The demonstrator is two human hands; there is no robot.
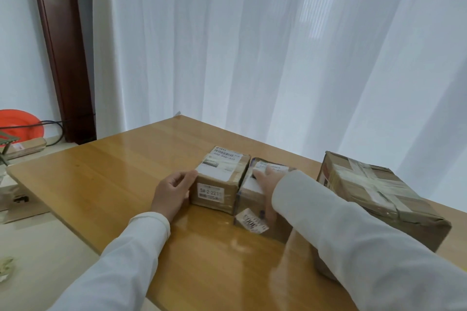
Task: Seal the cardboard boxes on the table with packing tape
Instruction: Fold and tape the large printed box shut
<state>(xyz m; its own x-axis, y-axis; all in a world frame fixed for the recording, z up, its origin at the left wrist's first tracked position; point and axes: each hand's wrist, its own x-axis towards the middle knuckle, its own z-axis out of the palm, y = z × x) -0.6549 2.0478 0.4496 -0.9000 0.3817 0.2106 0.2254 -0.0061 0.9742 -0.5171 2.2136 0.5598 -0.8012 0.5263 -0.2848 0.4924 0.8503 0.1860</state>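
Observation:
Three cardboard boxes stand on the wooden table (113, 179). The left small box (219, 179) carries white shipping labels, and my left hand (174, 192) grips its left side, thumb on the top edge. Touching it on the right is the middle small box (252, 204), with a tilted sticker on its front. My right hand (267, 178) holds this box, fingers lying flat across its top label and the thumb down its front face. A larger box (379, 192) crossed with clear tape sits at the right, partly behind my right sleeve. No tape roll is visible.
White curtains hang just behind the table's far edges. On the floor at the left lie an orange round object (20, 123), a black cable and flat cardboard pieces (17, 199). A dark wooden door frame (63, 58) stands at the back left.

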